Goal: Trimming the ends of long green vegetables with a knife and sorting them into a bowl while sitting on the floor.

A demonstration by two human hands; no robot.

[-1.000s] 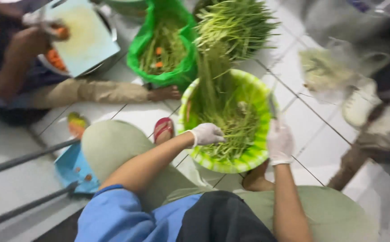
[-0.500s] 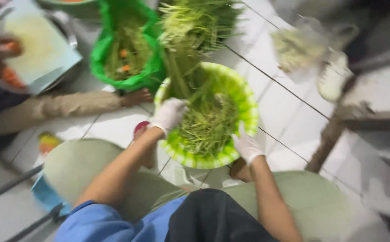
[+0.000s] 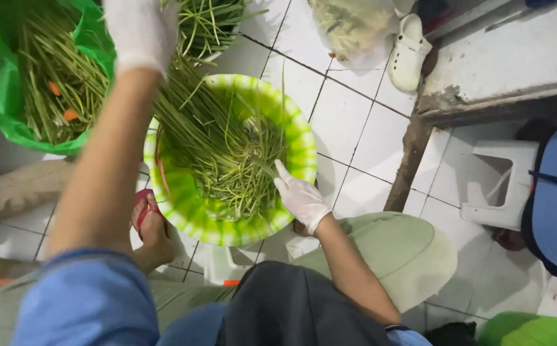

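1. The right hand (image 3: pixel 301 198), gloved, pinches a small knife over the green basin (image 3: pixel 304 154) of long green stalks (image 3: pixel 227 160) on the floor
2. The left hand (image 3: pixel 139 32) reaches up; its grip cannot be told
3. Better to keep the blade pointing away from fingers

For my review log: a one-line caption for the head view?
Gloved left hand reaches toward green stalks; gloved right hand rests in a green basin of stalks.

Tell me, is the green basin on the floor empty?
No, the green basin holds a heap of long green stems, and the gloved right hand rests at its edge.
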